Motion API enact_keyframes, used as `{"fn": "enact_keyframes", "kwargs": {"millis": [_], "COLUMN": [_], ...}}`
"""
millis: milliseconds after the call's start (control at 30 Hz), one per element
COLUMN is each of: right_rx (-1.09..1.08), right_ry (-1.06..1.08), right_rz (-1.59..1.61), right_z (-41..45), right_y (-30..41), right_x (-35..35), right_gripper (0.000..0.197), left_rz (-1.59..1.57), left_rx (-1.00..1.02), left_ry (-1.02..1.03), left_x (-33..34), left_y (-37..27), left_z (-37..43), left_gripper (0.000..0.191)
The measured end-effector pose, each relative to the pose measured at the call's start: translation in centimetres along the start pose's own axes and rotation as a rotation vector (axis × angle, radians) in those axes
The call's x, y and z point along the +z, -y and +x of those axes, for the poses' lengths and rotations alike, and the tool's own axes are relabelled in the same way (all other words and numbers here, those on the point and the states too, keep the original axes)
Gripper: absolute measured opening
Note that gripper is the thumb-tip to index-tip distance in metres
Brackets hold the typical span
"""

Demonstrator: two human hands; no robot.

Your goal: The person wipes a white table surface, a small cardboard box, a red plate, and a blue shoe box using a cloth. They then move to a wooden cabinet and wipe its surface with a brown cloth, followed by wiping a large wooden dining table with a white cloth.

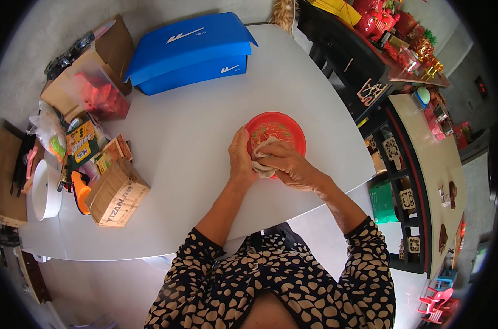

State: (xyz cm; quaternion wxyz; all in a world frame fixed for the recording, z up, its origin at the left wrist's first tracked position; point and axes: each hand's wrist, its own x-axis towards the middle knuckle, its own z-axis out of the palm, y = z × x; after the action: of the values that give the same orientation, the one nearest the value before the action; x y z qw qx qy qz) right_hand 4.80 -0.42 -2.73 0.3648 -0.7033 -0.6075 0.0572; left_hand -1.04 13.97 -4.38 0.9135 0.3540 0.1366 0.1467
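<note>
A round red dish with a printed floral pattern rests on the light grey table, in front of me. My left hand grips its left rim, the thumb side up along the edge. In my right hand is a bunched, whitish cloth, pressed onto the lower left part of the dish's inner face. The cloth and my right fingers hide part of the pattern.
A blue shoe box stands at the table's back. On the left are a clear container with red items, packets, a small cardboard box, an orange-handled object and a white bowl. The table's edge curves near my right forearm.
</note>
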Motion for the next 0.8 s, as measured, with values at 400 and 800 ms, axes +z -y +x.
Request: {"fn": "enact_keyframes", "kwargs": {"millis": [400, 800], "right_rx": [-0.016, 0.377], "right_ry": [-0.384, -0.142], "right_rz": [-0.538, -0.768], "right_z": [2.8, -1.8], "right_y": [-3.0, 3.2], "right_x": [1.2, 1.8], "right_gripper": [0.033, 0.033], "left_rz": [0.184, 0.235], "left_rx": [0.068, 0.177], "left_ry": [-0.07, -0.155], "left_x": [-0.6, -1.3], "left_y": [1.4, 2.6], "left_z": [1.2, 1.2], "left_gripper": [0.03, 0.033]}}
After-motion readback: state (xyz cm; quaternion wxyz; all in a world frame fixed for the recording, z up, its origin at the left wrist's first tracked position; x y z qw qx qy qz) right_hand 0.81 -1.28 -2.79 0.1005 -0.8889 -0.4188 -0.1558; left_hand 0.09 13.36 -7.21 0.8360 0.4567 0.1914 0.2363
